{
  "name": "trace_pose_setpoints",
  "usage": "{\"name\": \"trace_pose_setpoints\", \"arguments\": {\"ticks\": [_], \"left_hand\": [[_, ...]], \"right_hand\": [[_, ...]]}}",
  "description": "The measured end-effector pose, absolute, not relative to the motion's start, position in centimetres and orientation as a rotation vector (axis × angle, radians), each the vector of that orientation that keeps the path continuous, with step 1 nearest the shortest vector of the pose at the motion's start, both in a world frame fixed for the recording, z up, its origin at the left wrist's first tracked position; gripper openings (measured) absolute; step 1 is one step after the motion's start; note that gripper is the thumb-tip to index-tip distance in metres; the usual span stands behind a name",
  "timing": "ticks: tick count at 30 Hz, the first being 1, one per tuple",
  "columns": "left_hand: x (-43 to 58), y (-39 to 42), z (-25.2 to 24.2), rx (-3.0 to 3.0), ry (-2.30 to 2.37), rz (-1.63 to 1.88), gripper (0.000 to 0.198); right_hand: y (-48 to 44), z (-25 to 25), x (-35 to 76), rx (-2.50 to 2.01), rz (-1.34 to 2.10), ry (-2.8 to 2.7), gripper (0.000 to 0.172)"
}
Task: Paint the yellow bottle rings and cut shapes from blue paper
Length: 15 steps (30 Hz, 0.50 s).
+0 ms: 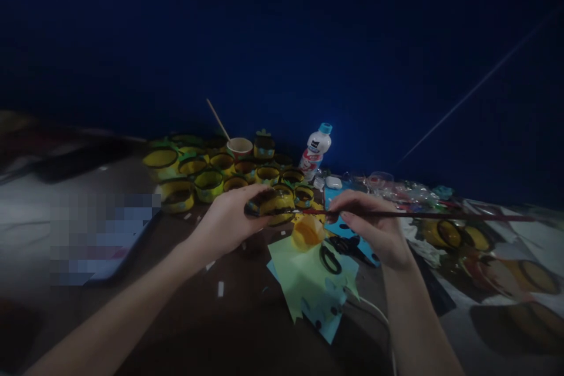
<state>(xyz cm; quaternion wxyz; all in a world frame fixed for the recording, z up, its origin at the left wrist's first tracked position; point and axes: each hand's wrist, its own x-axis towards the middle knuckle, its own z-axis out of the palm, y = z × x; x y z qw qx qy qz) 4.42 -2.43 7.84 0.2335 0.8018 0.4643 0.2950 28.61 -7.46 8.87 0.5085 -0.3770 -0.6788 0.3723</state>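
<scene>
My left hand (231, 220) is closed around a small yellow round container with dark bands (277, 205), held just above the table. My right hand (374, 226) pinches a long thin dark paintbrush (440, 215) that runs far out to the right, its tip touching the container. Below the hands lie a yellow-orange blob (307, 232) and green and blue paper sheets (308, 276) with black scissors (332, 255) on them.
Several more yellow banded containers (207, 179) crowd the table behind my hands. A paper cup with a wooden stick (239, 145) and a white bottle with a blue cap (316, 150) stand further back. Printed sheets (497, 264) lie at right, a blurred-out flat thing (101, 235) at left.
</scene>
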Motion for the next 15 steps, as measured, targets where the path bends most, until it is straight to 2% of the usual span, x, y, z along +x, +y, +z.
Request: {"name": "trace_pose_setpoints", "arguments": {"ticks": [15], "left_hand": [[4.42,-2.38,8.64,1.863,1.078,0.828,0.043]], "right_hand": [[-7.15,9.11,29.45,-0.799,0.833,-1.651,0.013]]}}
